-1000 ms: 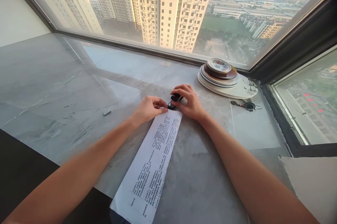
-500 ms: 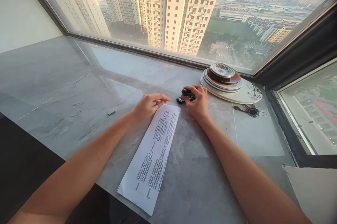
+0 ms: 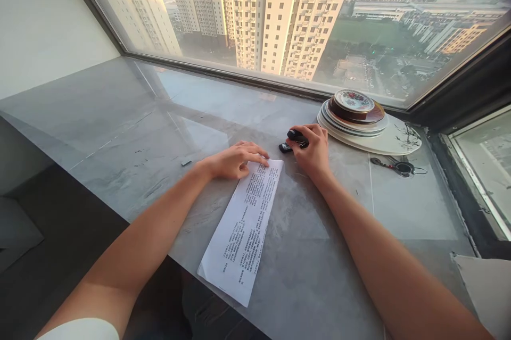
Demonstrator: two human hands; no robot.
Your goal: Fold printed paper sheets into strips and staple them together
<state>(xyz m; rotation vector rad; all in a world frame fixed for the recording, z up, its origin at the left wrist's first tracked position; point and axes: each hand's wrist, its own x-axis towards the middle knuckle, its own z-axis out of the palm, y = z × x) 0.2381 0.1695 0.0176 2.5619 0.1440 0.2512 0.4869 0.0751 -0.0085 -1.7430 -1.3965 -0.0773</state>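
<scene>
A folded stack of printed paper [image 3: 239, 239] lies lengthwise on the grey stone sill, its near end at the sill's front edge. My left hand [image 3: 237, 160] rests over the paper's far left corner, fingers stretched out and touching the sheet. Just right of that far end, my right hand [image 3: 313, 148] is closed around a black stapler [image 3: 297, 137], whose jaws point left toward the paper and stand apart. Part of the stapler is hidden behind my fingers. A small strip of staples [image 3: 186, 163] lies to the left of my left hand.
A pile of plates [image 3: 353, 114] stands beyond my right hand, close to the window frame. Right of it lies a dark cord-like item with a ring [image 3: 403, 168]. A pale board [image 3: 485, 281] is at the lower right. The sill's front edge [image 3: 96, 201] runs along the left.
My left hand has come down from beside the paper onto its far end. The right hand still holds the stapler by the paper. The whole view has shifted slightly.
</scene>
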